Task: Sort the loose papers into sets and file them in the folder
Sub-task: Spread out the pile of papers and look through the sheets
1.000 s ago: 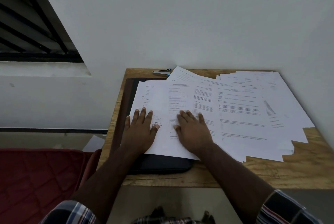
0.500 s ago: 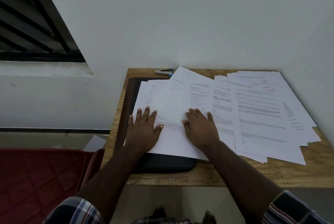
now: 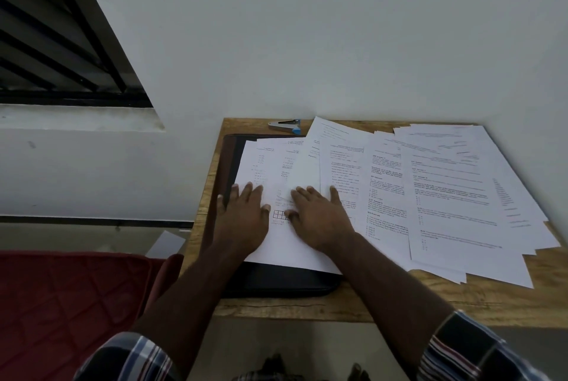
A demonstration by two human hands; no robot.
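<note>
Papers (image 3: 436,196) lie fanned across the wooden worktop (image 3: 491,297), overlapping from the left side to the right edge. Leftmost sheets rest on a black folder (image 3: 276,282), which lies flat at the worktop's left, its near edge and left spine showing beyond the sheets. Left hand (image 3: 242,217) lies palm down on the leftmost sheet, fingers straight and spread; as a grip it is flat and holds nothing, only pressing on paper. Right hand (image 3: 319,217) lies just beside it, also palm down with fingers extended, resting across the overlap of two sheets; nothing is pinched or curled round. A small printed grid on the sheet shows in the gap between the two thumbs. A stapler (image 3: 284,125) sits at the far edge, beside the folder's far end, apart from both hands.
</note>
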